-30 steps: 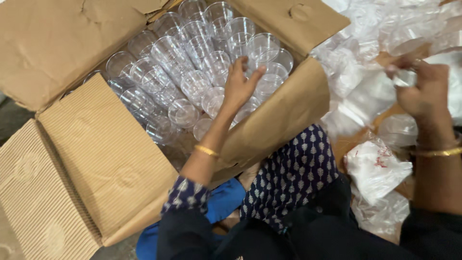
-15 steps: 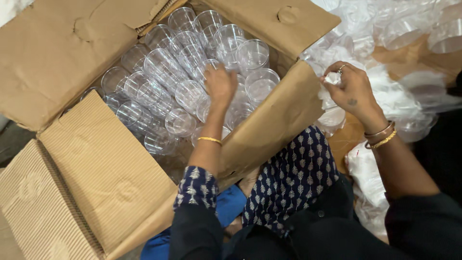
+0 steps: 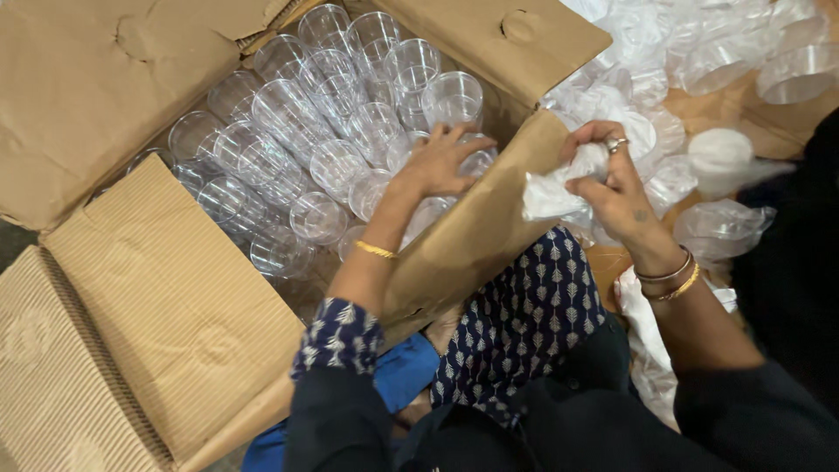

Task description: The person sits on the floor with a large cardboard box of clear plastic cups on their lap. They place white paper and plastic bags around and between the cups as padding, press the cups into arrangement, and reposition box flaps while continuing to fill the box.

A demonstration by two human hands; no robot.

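My left hand (image 3: 437,162) is down inside the open cardboard box (image 3: 175,297), fingers spread and resting on the rims of the clear plastic cups (image 3: 350,131) packed there in leaning rows; its grip is apart, touching the cups near the box's right wall but not closed round any of them. My right hand (image 3: 616,188) is outside the box, just beyond that wall, with its grip pinched together on a crumpled piece of clear plastic wrap (image 3: 555,194). Behind it lies a loose heap of more cups and wrappers (image 3: 699,61).

I judge these cups to be very light, thin-walled and smooth, so slippery and quick to crack or buckle if squeezed at the side. The rim is the stiffest part, so I would take one there or low at the base, with a light pinch, or lift a nested stack by cupping it from the side. The wrap is soft, limp and nearly weightless; any pinch holds it, though it may cling and trail. The box wall bends where my wrist leans over it
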